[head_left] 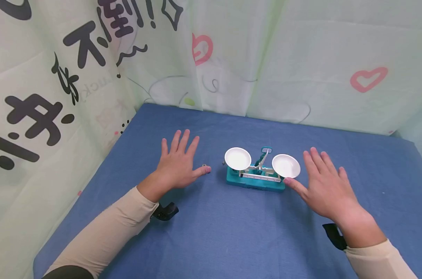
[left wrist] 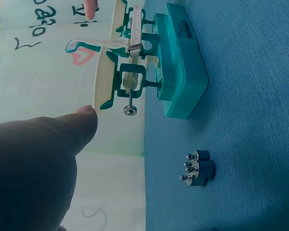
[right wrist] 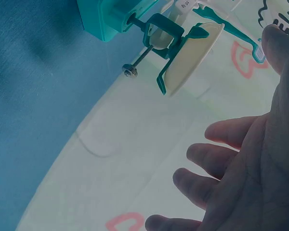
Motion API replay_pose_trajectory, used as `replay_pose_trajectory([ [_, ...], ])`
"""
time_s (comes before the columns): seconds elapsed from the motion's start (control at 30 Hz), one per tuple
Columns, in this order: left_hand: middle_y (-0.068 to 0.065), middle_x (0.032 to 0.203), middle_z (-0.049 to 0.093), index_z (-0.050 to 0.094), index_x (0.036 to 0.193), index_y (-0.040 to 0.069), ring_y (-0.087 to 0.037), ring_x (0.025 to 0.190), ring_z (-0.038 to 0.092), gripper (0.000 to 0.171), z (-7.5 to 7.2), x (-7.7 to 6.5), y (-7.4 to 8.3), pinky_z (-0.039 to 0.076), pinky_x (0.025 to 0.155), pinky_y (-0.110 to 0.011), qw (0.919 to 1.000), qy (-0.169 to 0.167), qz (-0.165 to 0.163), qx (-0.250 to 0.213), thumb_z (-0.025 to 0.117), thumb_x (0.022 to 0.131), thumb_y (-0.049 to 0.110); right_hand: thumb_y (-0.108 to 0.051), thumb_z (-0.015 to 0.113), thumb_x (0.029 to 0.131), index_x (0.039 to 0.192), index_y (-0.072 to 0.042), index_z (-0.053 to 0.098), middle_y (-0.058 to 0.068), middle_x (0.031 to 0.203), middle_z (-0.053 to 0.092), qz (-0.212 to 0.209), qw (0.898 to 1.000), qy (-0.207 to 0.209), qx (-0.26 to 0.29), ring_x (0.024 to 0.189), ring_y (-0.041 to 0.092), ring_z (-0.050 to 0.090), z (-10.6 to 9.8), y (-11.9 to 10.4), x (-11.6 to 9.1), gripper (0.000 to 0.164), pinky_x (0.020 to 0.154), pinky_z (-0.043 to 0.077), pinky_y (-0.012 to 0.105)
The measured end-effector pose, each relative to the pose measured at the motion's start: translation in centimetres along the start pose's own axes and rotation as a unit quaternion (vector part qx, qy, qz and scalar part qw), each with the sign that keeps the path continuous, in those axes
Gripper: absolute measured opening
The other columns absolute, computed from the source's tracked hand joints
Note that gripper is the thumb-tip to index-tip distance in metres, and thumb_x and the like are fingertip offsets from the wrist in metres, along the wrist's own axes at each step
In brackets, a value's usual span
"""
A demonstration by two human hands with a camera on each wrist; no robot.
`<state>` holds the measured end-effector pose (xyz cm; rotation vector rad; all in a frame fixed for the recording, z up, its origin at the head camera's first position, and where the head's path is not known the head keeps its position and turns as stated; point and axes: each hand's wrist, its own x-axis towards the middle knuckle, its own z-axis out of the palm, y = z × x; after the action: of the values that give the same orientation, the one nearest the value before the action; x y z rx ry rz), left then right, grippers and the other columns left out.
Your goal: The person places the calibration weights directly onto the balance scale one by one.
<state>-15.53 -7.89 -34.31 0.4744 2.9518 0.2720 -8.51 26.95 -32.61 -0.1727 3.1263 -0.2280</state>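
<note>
A small teal balance scale (head_left: 254,183) stands upright on the blue cloth, with a white left pan (head_left: 237,158) and a white right pan (head_left: 286,166). To its left, my left hand (head_left: 177,166) hovers palm down with fingers spread and holds nothing. Several small metal weights (left wrist: 200,168) stand clustered on the cloth in the left wrist view; in the head view that hand hides most of them. My right hand (head_left: 327,190) is held palm down on the scale's other side, fingers straight, its thumb overlapping the right pan's edge in the head view.
Blue cloth (head_left: 211,236) covers the table. Behind it and along the left hangs a pale curtain (head_left: 301,58) with dark lettering and pink hearts. Black straps with small mounts sit at both wrists, one mount (head_left: 165,211) showing below the left sleeve.
</note>
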Motion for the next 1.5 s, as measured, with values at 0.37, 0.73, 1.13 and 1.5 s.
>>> replay_pose_trajectory([
  [0.37, -0.02, 0.156, 0.031, 0.04, 0.152, 0.007, -0.037, 0.142, 0.031, 0.071, 1.1, -0.2, 0.0, 0.032, 0.111, -0.053, 0.9852, 0.078, 0.058, -0.141, 0.068, 0.096, 0.04, -0.057, 0.059, 0.095, 0.151, 0.013, 0.023, 0.036, 0.156, 0.02, 0.001, 0.999, 0.017, 0.045, 0.14, 0.057, 0.02, -0.2, 0.5, -0.2, 0.096, 0.103, 0.021, 0.074],
  [0.73, -0.015, 0.122, 0.062, 0.066, 0.126, 0.003, -0.027, 0.105, 0.062, 0.035, 4.0, -0.5, 0.4, 0.051, 0.088, -0.044, 0.9654, 0.116, 0.025, -0.232, 0.072, 0.095, 0.018, -0.035, 0.068, 0.097, 0.148, 0.009, 0.034, 0.034, 0.142, 0.043, 0.056, 0.973, 0.069, 0.214, 0.118, 0.052, 0.05, 1.2, 1.4, -1.5, 0.076, 0.09, 0.044, 0.066],
  [1.13, -0.014, 0.108, 0.068, 0.07, 0.116, 0.003, -0.025, 0.092, 0.064, 0.026, 6.1, 0.0, 0.5, 0.052, 0.081, -0.042, 0.9646, 0.123, -0.017, -0.233, 0.073, 0.093, 0.014, -0.03, 0.064, 0.099, 0.135, 0.004, 0.047, 0.022, 0.133, 0.055, 0.131, 0.912, 0.087, 0.379, 0.095, -0.008, 0.056, 4.1, 2.8, -1.6, 0.052, 0.072, 0.048, 0.009],
  [1.5, -0.008, 0.09, 0.066, 0.072, 0.108, 0.003, -0.02, 0.08, 0.06, 0.017, 6.9, 1.0, 1.1, 0.052, 0.074, -0.037, 0.9666, 0.118, -0.032, -0.225, 0.073, 0.092, 0.01, -0.03, 0.065, 0.099, 0.134, 0.005, 0.057, 0.027, 0.129, 0.06, 0.128, 0.92, 0.002, 0.371, 0.09, 0.014, 0.069, 5.3, 2.5, -1.0, 0.05, 0.073, 0.051, 0.015],
])
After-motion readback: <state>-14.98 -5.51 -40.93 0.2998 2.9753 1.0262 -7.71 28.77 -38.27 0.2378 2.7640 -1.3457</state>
